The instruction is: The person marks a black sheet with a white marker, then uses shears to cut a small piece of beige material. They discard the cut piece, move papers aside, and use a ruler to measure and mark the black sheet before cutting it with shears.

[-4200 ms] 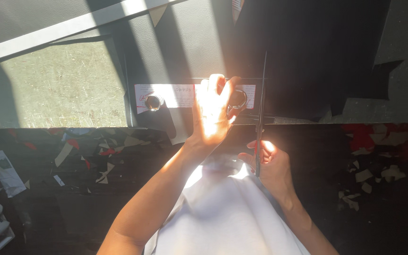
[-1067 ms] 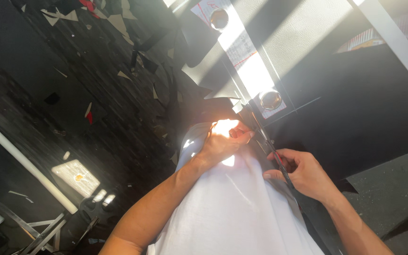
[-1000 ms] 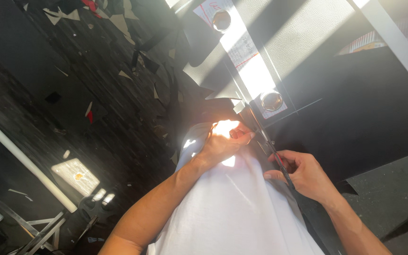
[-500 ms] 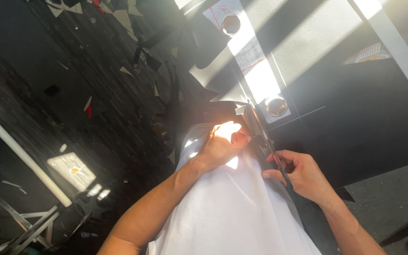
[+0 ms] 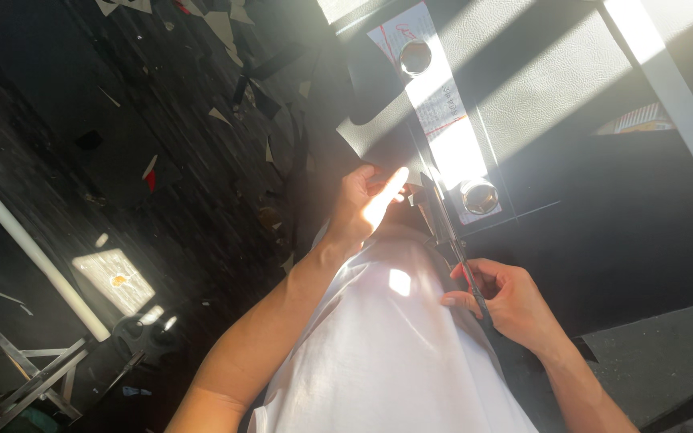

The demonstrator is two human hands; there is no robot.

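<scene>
From the head camera I look down and see my left hand [image 5: 365, 202] lying flat with its fingers spread on a dark sheet [image 5: 378, 136] at the edge of the worktop [image 5: 555, 88]. It presses down on the sheet and does not grip it. Bright sun falls right on this hand, so its fingers are hard to make out. My right hand [image 5: 507, 298] is lower and to the right, and it is curled around the handles of a pair of long scissors [image 5: 449, 232]. The thin dark blades point up and away from me, toward the left hand, and the tips sit just beside its fingers. I cannot tell if the blades are cutting into the sheet or only lying on it. A long white paper strip [image 5: 435, 104] lies on the worktop past the scissors, with one round metal weight [image 5: 415, 56] near its far end and another round metal weight [image 5: 479, 195] near its close end, just beside the blades. Below my arms I see my white shirt [image 5: 395, 353]. To the left is the dark floor [image 5: 82, 144], with many small scraps [image 5: 220, 116] of cut stuff lying on it. A white bar [image 5: 30, 248] slants across the floor near a patch of sun.
</scene>
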